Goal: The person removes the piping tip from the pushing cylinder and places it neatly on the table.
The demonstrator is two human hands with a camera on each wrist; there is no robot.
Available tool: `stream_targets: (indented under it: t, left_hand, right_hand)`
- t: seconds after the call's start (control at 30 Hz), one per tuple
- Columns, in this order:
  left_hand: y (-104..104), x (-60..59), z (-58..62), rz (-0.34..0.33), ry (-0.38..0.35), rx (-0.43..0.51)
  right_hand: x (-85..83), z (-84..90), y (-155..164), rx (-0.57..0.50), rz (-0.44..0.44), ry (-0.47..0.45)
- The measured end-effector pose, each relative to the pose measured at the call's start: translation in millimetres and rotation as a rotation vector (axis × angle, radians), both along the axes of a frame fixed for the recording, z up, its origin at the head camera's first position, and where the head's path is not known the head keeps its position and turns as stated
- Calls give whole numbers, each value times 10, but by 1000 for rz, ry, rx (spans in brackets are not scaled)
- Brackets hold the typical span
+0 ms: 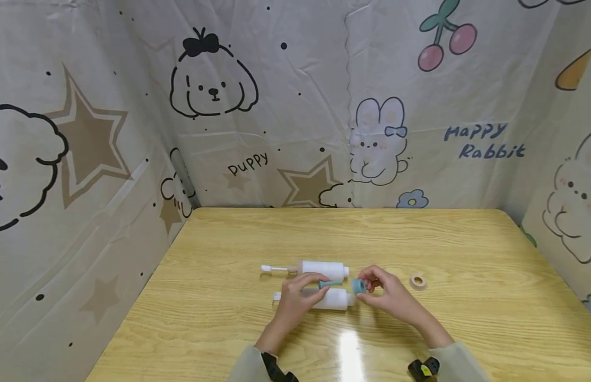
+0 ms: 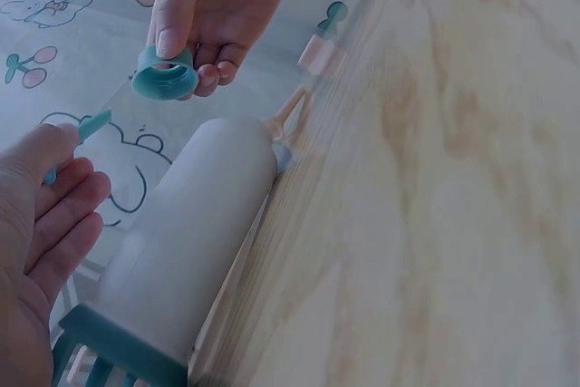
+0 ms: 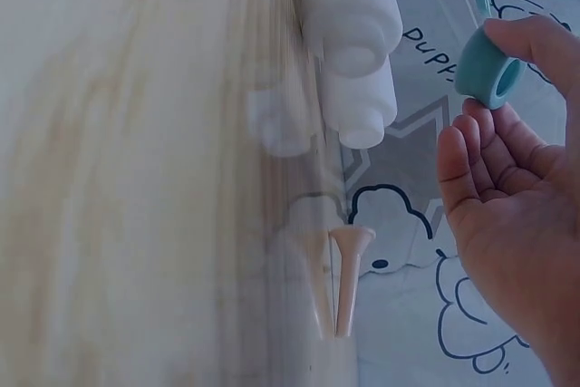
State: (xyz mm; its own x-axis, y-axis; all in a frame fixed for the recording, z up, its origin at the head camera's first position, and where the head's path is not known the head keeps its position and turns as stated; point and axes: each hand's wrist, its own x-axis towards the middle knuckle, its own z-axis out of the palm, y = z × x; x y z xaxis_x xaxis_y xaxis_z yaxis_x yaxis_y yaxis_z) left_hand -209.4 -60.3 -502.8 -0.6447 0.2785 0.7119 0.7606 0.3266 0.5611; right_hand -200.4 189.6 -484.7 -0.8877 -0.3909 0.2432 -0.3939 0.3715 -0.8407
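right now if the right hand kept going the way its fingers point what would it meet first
Probably the slim teal nozzle pinched in the left hand. The right hand holds a teal plastic ring cap aimed at its tip; depth is unclear, so alignment is uncertain.

Backdrop cloth (image 1: 295,106) behind table, head view: "puppy" in black handwritten letters, lower centre, beside tan star. "Happy Rabbit" in grey-blue, two lines, right side, next to rabbit drawing. Right wrist view: part of word, "PUPP", on cloth beside white bottle (image 3: 349,6), upside down. Nothing readable on bottles, teal cap, tape roll. No nos., no brands.
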Motion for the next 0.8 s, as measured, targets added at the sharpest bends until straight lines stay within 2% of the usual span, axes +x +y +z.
stream_targets:
  t: [0.4,0.67,0.8]
  left_hand:
    - [114,-6,-19,7,0,-2]
    - [220,10,6,-16,0,-2]
    - [278,22,29,-29,6,-6]
  right_hand:
    - [48,24,203,45,-44,-43]
    - [77,34,324,50,-52,-43]
    - [91,24,380,62,-61,3]
